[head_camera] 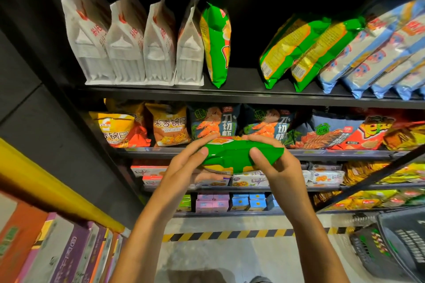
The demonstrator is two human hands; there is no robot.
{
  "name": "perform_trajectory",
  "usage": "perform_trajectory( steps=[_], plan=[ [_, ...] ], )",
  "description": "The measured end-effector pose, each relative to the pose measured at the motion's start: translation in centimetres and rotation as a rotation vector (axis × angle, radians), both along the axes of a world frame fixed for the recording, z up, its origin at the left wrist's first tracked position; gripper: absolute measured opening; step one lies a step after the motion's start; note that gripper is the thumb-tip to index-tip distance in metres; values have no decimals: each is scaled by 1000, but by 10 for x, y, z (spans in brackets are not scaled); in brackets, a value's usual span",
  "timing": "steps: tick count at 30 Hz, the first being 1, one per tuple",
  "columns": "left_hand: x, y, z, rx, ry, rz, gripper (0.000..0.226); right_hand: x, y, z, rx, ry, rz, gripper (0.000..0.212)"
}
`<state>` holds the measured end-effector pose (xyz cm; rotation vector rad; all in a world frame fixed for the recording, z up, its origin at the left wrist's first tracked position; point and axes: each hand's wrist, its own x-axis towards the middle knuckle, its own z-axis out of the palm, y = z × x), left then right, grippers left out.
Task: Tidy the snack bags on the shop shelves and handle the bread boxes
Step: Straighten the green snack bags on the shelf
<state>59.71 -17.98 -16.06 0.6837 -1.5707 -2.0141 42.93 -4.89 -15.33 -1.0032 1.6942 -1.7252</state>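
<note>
Both hands, left (184,167) and right (273,163), grip a shiny green foil snack bag (241,156) at mid-frame, not yet shelved, while the black top shelf (243,76) above shows a gap between one upright green bag (216,43) and two leaning ones (305,50), so tidying looks unfinished.

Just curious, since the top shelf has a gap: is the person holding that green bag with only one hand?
No: the left hand and right hand each grip an end of the green bag.
</note>
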Motion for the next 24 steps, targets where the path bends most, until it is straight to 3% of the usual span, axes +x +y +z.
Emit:
perform_trajectory(
  steps=[7, 11, 18, 24],
  plan=[
    [-1, 4, 0, -87, 36, 29, 45, -6, -2, -4, 88, -79, 58, 26],
    [-2, 5, 0, -118, 22, 43, 42, -11, 1, -5, 73, -138, 101, 43],
    [-5, 10, -1, -255, 39, 12, 47, -11, -2, -7, 20, -163, 48, 33],
    [-4, 7, -4, -268, 59, 56, 52, -20, -1, -14, -21, -171, 145, 48]
  ],
)
